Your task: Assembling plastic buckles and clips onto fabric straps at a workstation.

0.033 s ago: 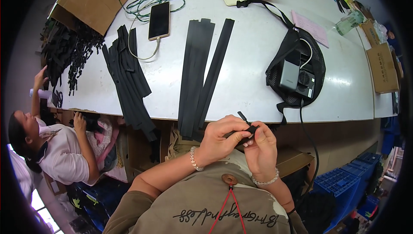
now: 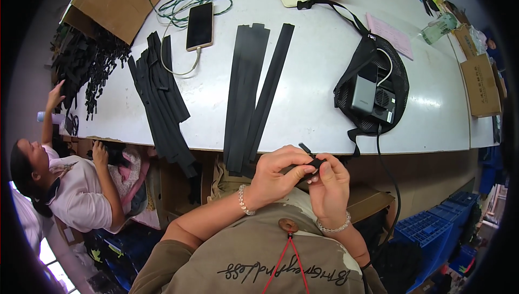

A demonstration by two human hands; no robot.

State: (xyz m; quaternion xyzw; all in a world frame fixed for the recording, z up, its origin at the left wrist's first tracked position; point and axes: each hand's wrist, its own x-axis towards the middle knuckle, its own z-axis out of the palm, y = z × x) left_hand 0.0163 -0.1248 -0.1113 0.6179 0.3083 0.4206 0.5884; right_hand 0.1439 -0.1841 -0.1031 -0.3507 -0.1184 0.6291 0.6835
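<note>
Close to my body, just in front of the table's near edge, both hands pinch a black fabric strip. My left hand has thumb and fingers closed on it, while my right hand grips its end. A thin black tab pokes up beyond the fingers; most of the strip is hidden by them. Nearest to my left hand, flat black strips lie in a stack, with one narrow strip beside them. Farther left is a looser bundle of black strips hanging over the edge.
A phone on a cable lies beyond the strips. At right sits a black mesh bag holding a grey device, its cord running down beside my right arm. A co-worker sits left, near a black heap and cardboard box.
The co-worker's raised hand has shifted slightly right beside the black heap. The thin tab at my fingers tilts a little lower. My hands stay in place.
</note>
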